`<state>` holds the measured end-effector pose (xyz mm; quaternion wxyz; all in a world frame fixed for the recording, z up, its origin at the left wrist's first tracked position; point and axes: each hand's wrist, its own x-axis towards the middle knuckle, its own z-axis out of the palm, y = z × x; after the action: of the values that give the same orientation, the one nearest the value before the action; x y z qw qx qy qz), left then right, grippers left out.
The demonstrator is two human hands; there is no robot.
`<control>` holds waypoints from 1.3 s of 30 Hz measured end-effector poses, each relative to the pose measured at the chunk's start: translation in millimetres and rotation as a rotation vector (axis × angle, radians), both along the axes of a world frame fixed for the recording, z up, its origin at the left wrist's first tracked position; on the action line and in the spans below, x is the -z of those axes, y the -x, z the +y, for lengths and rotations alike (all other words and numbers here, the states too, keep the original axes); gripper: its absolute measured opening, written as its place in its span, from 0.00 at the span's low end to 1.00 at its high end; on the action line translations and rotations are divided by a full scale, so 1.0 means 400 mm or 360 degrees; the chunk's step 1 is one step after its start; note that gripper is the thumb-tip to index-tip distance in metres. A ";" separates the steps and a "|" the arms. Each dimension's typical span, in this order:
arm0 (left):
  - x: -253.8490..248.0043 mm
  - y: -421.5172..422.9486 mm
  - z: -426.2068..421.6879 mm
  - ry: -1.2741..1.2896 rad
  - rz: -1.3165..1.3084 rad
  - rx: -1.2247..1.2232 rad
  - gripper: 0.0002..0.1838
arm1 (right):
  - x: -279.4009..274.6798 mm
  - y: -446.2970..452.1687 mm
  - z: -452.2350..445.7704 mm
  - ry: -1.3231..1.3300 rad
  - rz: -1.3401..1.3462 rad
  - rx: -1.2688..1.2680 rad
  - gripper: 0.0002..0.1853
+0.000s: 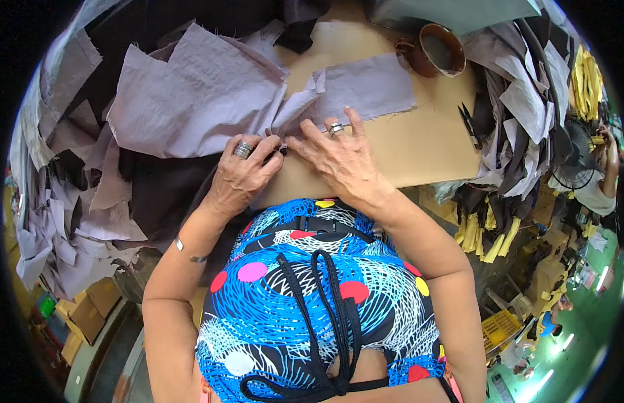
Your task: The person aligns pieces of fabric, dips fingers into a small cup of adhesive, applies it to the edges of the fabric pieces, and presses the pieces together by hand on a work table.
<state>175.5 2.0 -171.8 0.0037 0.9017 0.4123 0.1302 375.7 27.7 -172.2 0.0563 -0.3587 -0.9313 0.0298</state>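
Note:
A large mauve cloth piece (198,94) with frayed edges lies to the left on the tan board, its right end bunched into folds. My left hand (243,171) has its fingers curled at the lower edge of those folds, gripping the cloth. My right hand (342,158) rests with fingers spread, its tips touching the folded cloth and the board. Beyond those fingers a flat mauve strip (369,87) runs to the right. What lies under the fingertips is partly hidden.
A brown mug (443,50) stands on the tan board (419,151) at the back right, with small black-handled snips (469,126) near the right edge. Cloth piles (90,215) hang on both sides. A fan (573,156) and people are farther right.

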 end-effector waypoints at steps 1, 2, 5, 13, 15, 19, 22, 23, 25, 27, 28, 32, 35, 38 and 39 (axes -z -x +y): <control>-0.001 -0.001 0.001 0.0017 -0.0009 0.0009 0.10 | 0.001 -0.007 0.004 -0.0012 0.0003 -0.0026 0.23; 0.001 -0.001 0.002 0.0030 -0.0036 0.0005 0.10 | -0.002 -0.012 0.009 0.0067 -0.0013 -0.0024 0.23; 0.009 -0.001 0.001 0.0059 -0.0111 -0.0009 0.10 | -0.007 -0.014 0.018 0.0194 -0.0014 0.0014 0.22; 0.013 -0.006 0.004 0.0085 -0.0155 -0.0012 0.11 | -0.002 -0.019 0.012 0.0165 0.0040 -0.0025 0.22; 0.014 -0.005 0.005 0.0106 -0.0148 -0.0006 0.10 | -0.007 -0.018 0.014 0.0246 0.0069 0.0032 0.23; 0.016 -0.004 0.004 0.0064 -0.0193 -0.0015 0.10 | 0.005 0.001 -0.003 0.0081 0.0030 0.0092 0.23; -0.052 0.006 0.007 0.0144 -0.0374 -0.0027 0.12 | -0.003 -0.025 0.016 0.0327 0.0268 0.0028 0.16; -0.081 0.010 0.006 0.0135 -0.0464 -0.0026 0.12 | -0.008 -0.039 0.024 0.0402 0.0318 0.0011 0.16; -0.114 0.072 -0.038 0.0006 -0.0385 -0.0550 0.15 | -0.022 -0.063 0.041 0.0408 0.0536 0.0155 0.18; -0.148 0.129 -0.065 -0.0025 -0.0200 -0.1010 0.21 | -0.038 -0.080 0.055 0.0334 0.0748 0.0323 0.19; -0.153 0.151 -0.066 0.0197 -0.0185 -0.1241 0.22 | -0.030 -0.078 0.067 0.0247 0.0839 0.0323 0.27; -0.108 0.172 -0.029 0.0837 -0.0225 -0.1570 0.24 | -0.047 0.037 0.132 0.0246 0.1045 0.0260 0.38; -0.020 0.156 -0.002 0.0761 -0.0189 -0.1414 0.19 | -0.016 0.108 0.170 0.0408 0.0950 0.0314 0.43; 0.016 0.127 -0.009 0.0364 -0.0471 -0.1266 0.11 | 0.006 0.114 0.180 0.0487 0.0975 0.0354 0.43; 0.034 0.110 -0.020 0.0478 -0.0270 -0.1327 0.09 | 0.006 0.101 0.187 0.0316 0.1058 0.0388 0.43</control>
<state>131.3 -6.1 -185.3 0.1157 0.6342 0.7529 0.1328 335.2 102.5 -174.4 0.3237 -0.4416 -0.8051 0.2281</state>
